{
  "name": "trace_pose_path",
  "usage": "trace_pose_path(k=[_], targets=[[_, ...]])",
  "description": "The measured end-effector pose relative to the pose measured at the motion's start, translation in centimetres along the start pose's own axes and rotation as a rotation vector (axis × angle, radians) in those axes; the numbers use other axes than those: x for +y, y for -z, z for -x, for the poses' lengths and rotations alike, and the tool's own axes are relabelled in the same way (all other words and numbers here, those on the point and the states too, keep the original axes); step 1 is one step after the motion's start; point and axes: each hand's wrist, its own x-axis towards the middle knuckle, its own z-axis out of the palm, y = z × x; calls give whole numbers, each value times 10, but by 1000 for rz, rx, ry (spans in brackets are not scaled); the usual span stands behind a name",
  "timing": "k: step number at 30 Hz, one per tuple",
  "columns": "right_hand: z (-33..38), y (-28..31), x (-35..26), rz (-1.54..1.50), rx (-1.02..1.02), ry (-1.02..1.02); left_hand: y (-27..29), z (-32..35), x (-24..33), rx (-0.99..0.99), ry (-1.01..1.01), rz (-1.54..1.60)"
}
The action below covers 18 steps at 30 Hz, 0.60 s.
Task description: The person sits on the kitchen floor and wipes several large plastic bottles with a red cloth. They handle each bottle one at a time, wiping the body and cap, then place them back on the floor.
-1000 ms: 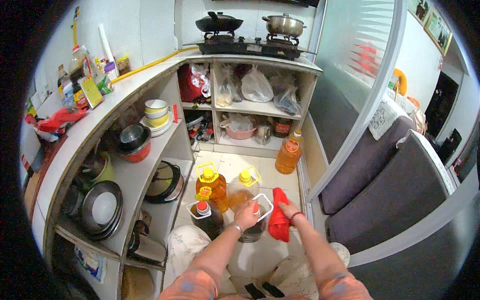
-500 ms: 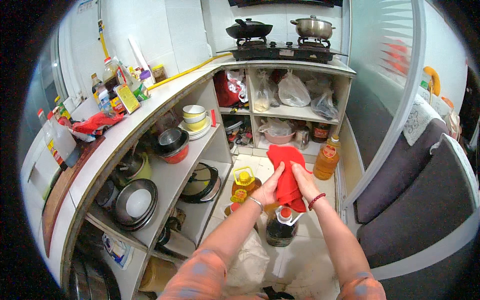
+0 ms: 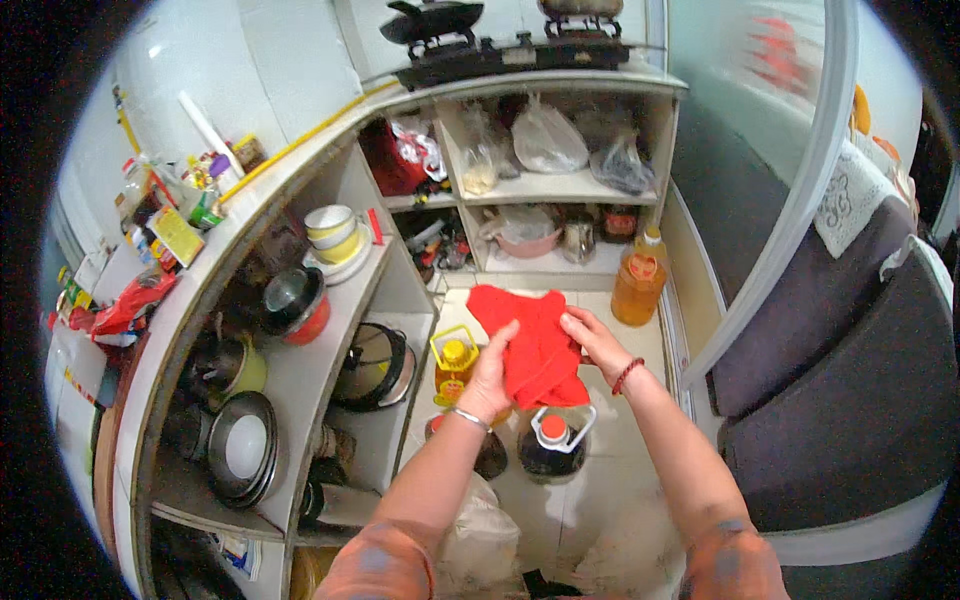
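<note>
Since the frame half a second earlier, the red cloth (image 3: 532,348) has been opened out from an upright bundle between the palms into a wider, flatter spread. A second ago only the right hand had it, while the left was at a bottle's handle.

From the head view, the left hand (image 3: 490,378) now grips the cloth's left side, its thumb lying over the front. The right hand (image 3: 600,345) pinches the upper right edge between thumb and fingers. The cloth is held up between them, its lower edge showing just beyond the red cap of a dark bottle (image 3: 552,458) with a white handle; whether they touch, I cannot tell. Left of that bottle stands another dark bottle (image 3: 490,458), partly hidden by the left wrist, and behind it a yellow-capped oil bottle (image 3: 453,382). A larger bottle of amber oil (image 3: 638,288) stands upright on the floor (image 3: 585,300), near the glass partition (image 3: 745,170). On the shelves at left are stacked bowls (image 3: 333,240) and metal basins (image 3: 243,485).
</note>
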Motion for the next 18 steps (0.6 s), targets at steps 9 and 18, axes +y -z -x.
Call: trace_pose_path(k=[9,18], targets=[[-11,-4,7,-513,38,129,10,-4,8,45,-22,-99],[0,18,1,-752,231,296,21,1,20,136,-204,-376]])
